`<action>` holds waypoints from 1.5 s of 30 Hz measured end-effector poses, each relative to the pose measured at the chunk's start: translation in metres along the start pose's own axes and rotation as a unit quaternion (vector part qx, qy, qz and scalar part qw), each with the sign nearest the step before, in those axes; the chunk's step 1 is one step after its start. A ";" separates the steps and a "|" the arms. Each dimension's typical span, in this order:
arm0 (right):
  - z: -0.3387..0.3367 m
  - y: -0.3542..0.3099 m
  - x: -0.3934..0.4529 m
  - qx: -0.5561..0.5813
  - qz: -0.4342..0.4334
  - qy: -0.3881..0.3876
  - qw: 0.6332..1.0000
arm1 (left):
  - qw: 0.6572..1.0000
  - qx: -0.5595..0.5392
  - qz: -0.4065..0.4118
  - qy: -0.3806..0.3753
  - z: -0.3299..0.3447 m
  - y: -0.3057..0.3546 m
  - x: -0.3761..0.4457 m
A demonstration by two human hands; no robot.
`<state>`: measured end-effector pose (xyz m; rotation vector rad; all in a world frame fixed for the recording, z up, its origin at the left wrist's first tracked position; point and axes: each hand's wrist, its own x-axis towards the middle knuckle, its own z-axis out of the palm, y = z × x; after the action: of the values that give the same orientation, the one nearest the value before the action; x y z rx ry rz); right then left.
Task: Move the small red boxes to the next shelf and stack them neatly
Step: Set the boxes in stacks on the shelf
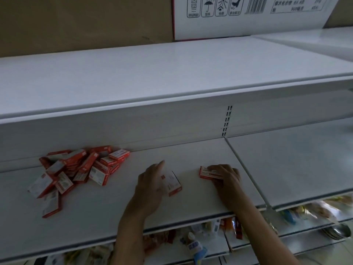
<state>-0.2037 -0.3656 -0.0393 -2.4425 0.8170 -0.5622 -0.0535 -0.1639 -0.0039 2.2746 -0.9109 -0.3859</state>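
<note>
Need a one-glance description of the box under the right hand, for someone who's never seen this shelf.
On the white shelf, skip the jumbled pile of red boxes at the left and look near the divider on the right. The box lies flat there under the right hand. The left hand holds another box, tilted.

Dim, soft light — blurred, bowed edges

The small boxes point(80, 169) heaped on my white shelf point(191, 153) are red with white printed faces. Above sits a white carton point(248, 16) with black symbols, a barcode and a red edge, beside plain brown cardboard point(86, 20).
</note>
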 end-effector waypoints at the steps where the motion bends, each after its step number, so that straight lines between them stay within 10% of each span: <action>1: 0.001 0.000 0.000 -0.002 0.004 -0.002 1.000 | 1.000 -0.012 -0.014 0.013 0.000 -0.002 -0.001; 8: -0.002 -0.001 -0.002 -0.019 0.041 -0.024 0.999 | 0.997 0.056 -0.016 0.057 0.029 0.003 0.001; 15: -0.037 0.012 -0.028 -0.044 0.121 0.027 0.991 | 0.996 -0.039 0.029 -0.081 0.036 0.007 0.014; 21: -0.064 0.061 -0.044 -0.060 0.158 0.044 0.985 | 0.993 0.015 0.101 0.051 0.073 0.034 0.030; 28: -0.164 0.128 -0.064 0.008 0.216 0.107 0.971 | 0.985 -0.116 -0.013 0.130 0.108 0.057 0.042; 45: -0.368 0.299 -0.082 0.064 0.231 0.204 0.949 | 0.967 -0.194 0.158 -0.043 0.301 0.360 0.083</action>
<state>-0.5855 -0.6403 0.0625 -1.9412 1.4198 -0.9127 -0.3209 -0.5578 0.0083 1.7347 -1.1136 -0.4754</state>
